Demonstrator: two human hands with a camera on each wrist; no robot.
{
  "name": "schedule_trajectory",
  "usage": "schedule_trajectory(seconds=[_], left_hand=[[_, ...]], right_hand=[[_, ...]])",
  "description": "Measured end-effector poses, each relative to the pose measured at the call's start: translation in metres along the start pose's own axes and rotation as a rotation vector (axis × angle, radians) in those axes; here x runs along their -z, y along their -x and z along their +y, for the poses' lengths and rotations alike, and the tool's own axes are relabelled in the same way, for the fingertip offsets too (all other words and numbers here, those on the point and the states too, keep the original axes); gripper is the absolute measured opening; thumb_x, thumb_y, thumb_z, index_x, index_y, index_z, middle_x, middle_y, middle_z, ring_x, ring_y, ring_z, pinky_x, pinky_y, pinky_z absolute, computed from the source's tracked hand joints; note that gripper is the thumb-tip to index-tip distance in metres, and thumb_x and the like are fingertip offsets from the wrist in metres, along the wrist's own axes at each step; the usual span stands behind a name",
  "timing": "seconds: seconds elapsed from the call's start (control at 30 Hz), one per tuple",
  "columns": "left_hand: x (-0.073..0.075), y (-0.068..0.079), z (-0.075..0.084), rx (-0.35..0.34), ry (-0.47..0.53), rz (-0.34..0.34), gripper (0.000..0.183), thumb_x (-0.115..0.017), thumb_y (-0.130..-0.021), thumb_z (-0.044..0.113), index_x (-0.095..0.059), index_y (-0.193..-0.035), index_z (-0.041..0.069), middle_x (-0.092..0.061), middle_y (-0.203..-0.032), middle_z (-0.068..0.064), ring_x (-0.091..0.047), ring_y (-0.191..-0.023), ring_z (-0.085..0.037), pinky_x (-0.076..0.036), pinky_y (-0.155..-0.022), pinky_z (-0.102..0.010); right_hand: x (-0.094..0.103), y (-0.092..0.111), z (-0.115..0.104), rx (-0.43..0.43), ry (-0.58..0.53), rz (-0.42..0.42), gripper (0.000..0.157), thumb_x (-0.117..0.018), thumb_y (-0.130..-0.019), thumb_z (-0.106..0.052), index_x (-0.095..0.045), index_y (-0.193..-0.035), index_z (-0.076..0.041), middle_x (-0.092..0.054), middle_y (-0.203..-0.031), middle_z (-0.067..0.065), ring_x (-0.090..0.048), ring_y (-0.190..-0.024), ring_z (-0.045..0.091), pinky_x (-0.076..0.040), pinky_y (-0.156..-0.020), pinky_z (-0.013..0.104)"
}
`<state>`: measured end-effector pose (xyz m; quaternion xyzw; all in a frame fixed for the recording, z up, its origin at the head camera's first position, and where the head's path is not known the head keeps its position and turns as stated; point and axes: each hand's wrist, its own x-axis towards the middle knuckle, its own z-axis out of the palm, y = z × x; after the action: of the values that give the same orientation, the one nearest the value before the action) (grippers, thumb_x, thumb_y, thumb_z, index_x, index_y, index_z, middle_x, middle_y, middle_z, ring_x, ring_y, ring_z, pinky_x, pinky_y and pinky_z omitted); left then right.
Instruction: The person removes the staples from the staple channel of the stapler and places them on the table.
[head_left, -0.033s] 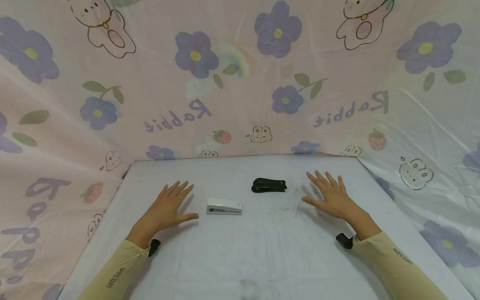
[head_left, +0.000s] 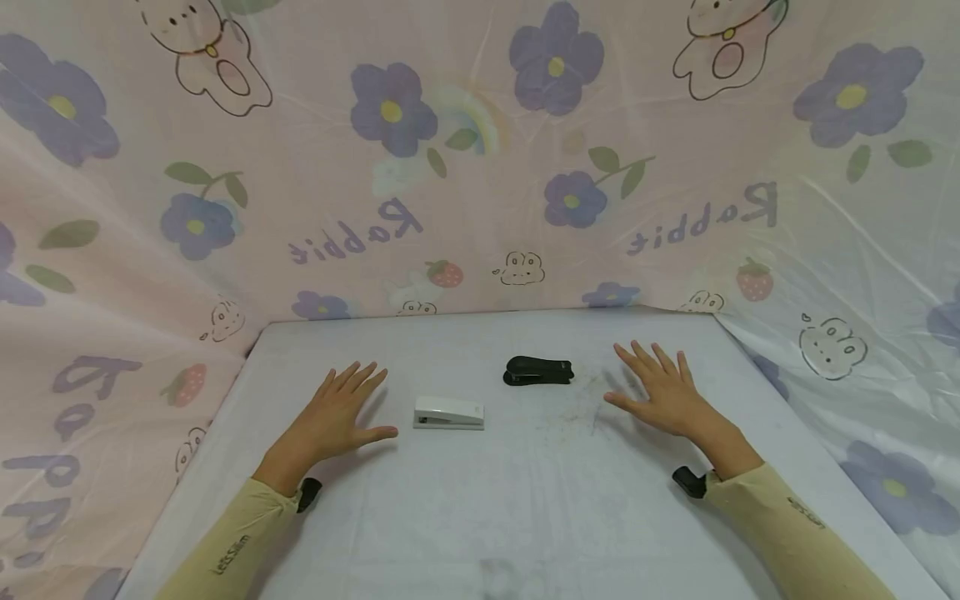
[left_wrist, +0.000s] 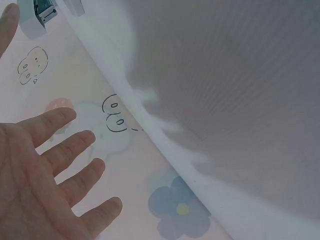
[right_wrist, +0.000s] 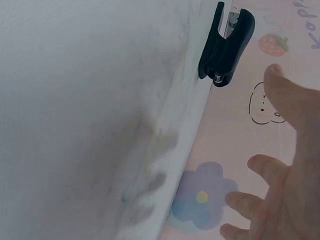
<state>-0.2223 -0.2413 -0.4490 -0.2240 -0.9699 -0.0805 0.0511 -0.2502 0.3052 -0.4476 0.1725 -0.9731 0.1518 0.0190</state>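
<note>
A white stapler lies on the table, left of centre in the head view. Behind it and to its right is a black stapler. My left hand is held over the table left of the white stapler, fingers spread and thumb pointing at it, holding nothing. To the right of the black stapler, my right hand also has its fingers spread and nothing in it. In the right wrist view the black stapler shows beyond the thumb. Part of the white stapler appears at the top of the left wrist view.
The white table carries faint stains near the black stapler. A pink printed cloth with flowers and rabbits hangs along the back and sides. Each sleeve has a small black device at the wrist.
</note>
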Motion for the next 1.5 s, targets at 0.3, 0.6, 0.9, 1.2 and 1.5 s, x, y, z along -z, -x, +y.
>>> schedule_trajectory(seconds=[0.3,0.6,0.9,1.2,1.5], left_hand=[[0.003,0.001,0.002,-0.004,0.034,0.001,0.101,-0.064,-0.082,0.073,-0.033,-0.157,0.012,-0.030,-0.161,-0.016,-0.022,-0.148,-0.041,-0.011,-0.117,-0.064],[0.000,-0.005,0.011,-0.049,0.026,-0.010,0.099,-0.065,-0.083,0.071,-0.036,-0.155,0.010,-0.033,-0.159,-0.017,-0.027,-0.147,-0.041,-0.017,-0.117,-0.063],[-0.004,-0.015,0.015,-0.094,0.054,-0.038,0.102,-0.072,-0.080,0.067,-0.034,-0.156,0.010,-0.034,-0.159,-0.015,-0.029,-0.147,-0.038,-0.017,-0.119,-0.057],[-0.016,-0.028,0.010,-0.131,0.087,-0.063,0.103,-0.076,-0.076,0.066,-0.037,-0.155,0.012,-0.036,-0.159,-0.011,-0.032,-0.146,-0.035,-0.021,-0.119,-0.054],[-0.017,-0.037,0.013,-0.140,0.137,-0.109,0.102,-0.081,-0.074,0.060,-0.039,-0.154,0.013,-0.038,-0.158,-0.010,-0.034,-0.144,-0.034,-0.029,-0.116,-0.053]], right_hand=[[-0.004,-0.003,0.000,0.008,0.002,0.004,0.090,-0.054,-0.092,-0.069,-0.016,-0.161,-0.026,-0.014,-0.165,0.020,0.000,-0.151,0.045,0.014,-0.113,0.066],[-0.015,-0.013,-0.015,0.066,0.003,0.014,0.091,-0.054,-0.090,-0.071,-0.016,-0.161,-0.029,-0.013,-0.166,0.016,0.000,-0.152,0.041,0.012,-0.114,0.065],[-0.023,-0.021,-0.049,0.164,0.007,0.035,0.091,-0.054,-0.090,-0.072,-0.018,-0.161,-0.029,-0.010,-0.167,0.006,0.001,-0.153,0.036,0.006,-0.116,0.065],[-0.038,-0.029,-0.080,0.267,-0.037,0.040,0.091,-0.055,-0.089,-0.072,-0.020,-0.161,-0.028,-0.012,-0.167,0.005,-0.003,-0.154,0.034,-0.001,-0.120,0.059],[-0.049,-0.040,-0.108,0.338,-0.144,0.041,0.090,-0.060,-0.089,-0.067,-0.024,-0.160,-0.025,-0.019,-0.165,0.003,-0.012,-0.153,0.027,-0.006,-0.122,0.052]])
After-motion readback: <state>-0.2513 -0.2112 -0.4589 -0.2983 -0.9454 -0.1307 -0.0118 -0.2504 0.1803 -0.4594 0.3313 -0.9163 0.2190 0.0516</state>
